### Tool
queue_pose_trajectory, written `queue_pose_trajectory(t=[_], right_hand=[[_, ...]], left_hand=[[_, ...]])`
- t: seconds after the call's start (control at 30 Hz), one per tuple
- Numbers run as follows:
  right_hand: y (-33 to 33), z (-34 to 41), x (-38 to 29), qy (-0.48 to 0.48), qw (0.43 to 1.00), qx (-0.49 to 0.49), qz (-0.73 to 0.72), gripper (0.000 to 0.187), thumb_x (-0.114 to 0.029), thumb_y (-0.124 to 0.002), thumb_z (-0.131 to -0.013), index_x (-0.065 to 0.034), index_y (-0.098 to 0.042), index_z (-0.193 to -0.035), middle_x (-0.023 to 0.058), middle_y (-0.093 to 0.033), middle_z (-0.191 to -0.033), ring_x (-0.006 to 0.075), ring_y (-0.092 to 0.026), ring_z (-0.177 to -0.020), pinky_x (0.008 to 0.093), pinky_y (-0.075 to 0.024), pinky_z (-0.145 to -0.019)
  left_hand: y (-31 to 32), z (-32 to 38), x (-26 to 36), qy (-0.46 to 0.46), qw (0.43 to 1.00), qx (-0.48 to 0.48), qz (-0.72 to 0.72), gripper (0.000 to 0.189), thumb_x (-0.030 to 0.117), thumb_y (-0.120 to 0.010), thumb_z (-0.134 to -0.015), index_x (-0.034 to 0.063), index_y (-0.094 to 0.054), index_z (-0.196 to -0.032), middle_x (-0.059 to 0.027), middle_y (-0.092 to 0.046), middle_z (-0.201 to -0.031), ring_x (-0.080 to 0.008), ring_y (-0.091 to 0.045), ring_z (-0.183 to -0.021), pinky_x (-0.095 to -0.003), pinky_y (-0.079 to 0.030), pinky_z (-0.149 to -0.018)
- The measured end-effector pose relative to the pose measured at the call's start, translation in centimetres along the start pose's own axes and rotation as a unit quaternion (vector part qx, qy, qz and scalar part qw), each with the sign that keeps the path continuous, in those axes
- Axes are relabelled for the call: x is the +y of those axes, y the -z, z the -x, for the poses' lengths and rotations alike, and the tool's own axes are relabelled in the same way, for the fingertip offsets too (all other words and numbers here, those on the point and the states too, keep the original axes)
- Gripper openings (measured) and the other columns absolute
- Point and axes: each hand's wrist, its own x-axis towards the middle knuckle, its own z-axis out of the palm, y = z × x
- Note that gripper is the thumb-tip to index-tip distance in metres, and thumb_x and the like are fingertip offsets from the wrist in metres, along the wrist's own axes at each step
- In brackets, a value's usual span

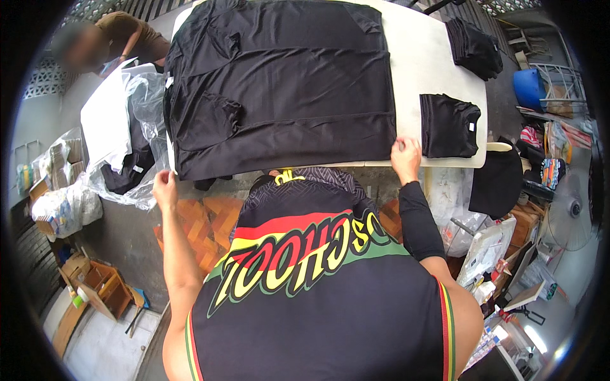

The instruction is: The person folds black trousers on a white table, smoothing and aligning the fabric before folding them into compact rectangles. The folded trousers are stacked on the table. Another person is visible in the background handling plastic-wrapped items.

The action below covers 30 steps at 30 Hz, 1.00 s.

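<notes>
Black short-sleeved shirts (310, 90) lie spread over the white table (414, 62), with sleeves folded inward and long creases running across; how many layers there are, I cannot tell. My right hand (406, 159) pinches the near right corner of the spread cloth, at the hem. At the near left corner, my left hand (165, 191) is held with thumb and fingers together, just beyond the table edge; whether cloth is between them is unclear. A folded black stack (448, 126) with a small white tag sits right of my right hand.
Another stack of folded black garments (474, 50) lies at the far right. On the left, a clear plastic bag (147, 105) holds black and white cloth. A person (131, 35) bends beside it. A standing fan (572, 212) and a blue drum (529, 89) are right.
</notes>
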Motion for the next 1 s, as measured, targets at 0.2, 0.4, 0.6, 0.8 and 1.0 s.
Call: queue_pose_trajectory(t=[0.2,0.4,0.6,0.8,1.0], right_hand=[[-5.1,-2.3,-5.7,0.128,0.986,-0.045,0.095,0.068,-0.049,-0.049,-0.102,-0.0054,-0.038,-0.153,0.0156,-0.035,-0.161,0.0312,-0.027,-0.151,0.0539,-0.0209,-0.121],[-4.8,-4.0,-12.9,0.169,0.984,0.062,0.017,0.026,-0.015,-0.07,-0.078,-0.0065,-0.07,-0.104,0.0105,-0.062,-0.125,0.0318,-0.057,-0.119,0.0525,-0.0444,-0.096],[-12.4,-2.9,-33.3,0.195,0.951,-0.17,-0.169,0.036,-0.038,-0.065,-0.09,-0.0051,-0.069,-0.103,0.0189,-0.066,-0.108,0.0402,-0.067,-0.1,0.0486,-0.0548,-0.086],[-12.6,-2.2,-37.2,0.217,0.911,-0.166,-0.31,0.013,-0.014,-0.069,-0.083,-0.0047,-0.066,-0.092,0.0137,-0.068,-0.092,0.0367,-0.067,-0.088,0.0468,-0.0537,-0.079],[-10.4,1.2,-32.8,0.257,0.823,-0.368,-0.347,0.026,0.0,-0.063,-0.073,-0.0058,-0.073,-0.097,0.0162,-0.07,-0.111,0.03,-0.07,-0.095,0.0372,-0.056,-0.087]], left_hand=[[-3.8,2.2,9.8,-0.265,0.964,0.009,-0.005,0.023,0.016,-0.073,-0.088,0.0042,-0.069,-0.107,-0.0151,-0.065,-0.112,-0.0371,-0.062,-0.105,-0.0454,-0.049,-0.094],[-2.2,-1.5,11.3,-0.208,0.978,0.016,0.026,0.016,0.011,-0.07,-0.087,0.0056,-0.068,-0.102,-0.0138,-0.067,-0.105,-0.0358,-0.067,-0.094,-0.0422,-0.054,-0.084],[-7.0,-6.4,18.1,-0.143,0.989,0.024,-0.01,0.015,0.017,-0.065,-0.093,0.009,-0.07,-0.105,-0.0148,-0.067,-0.102,-0.0365,-0.068,-0.099,-0.0446,-0.055,-0.084],[-4.4,-8.8,15.1,0.029,0.932,-0.244,0.265,0.008,0.0,-0.063,-0.09,0.0023,-0.066,-0.097,-0.0071,-0.07,-0.088,-0.0155,-0.069,-0.087,-0.0281,-0.054,-0.079],[-0.4,-7.5,10.2,-0.014,0.893,-0.408,0.191,0.024,-0.014,-0.05,-0.078,0.0006,-0.067,-0.086,-0.013,-0.072,-0.104,-0.022,-0.068,-0.1,-0.0326,-0.052,-0.089]])
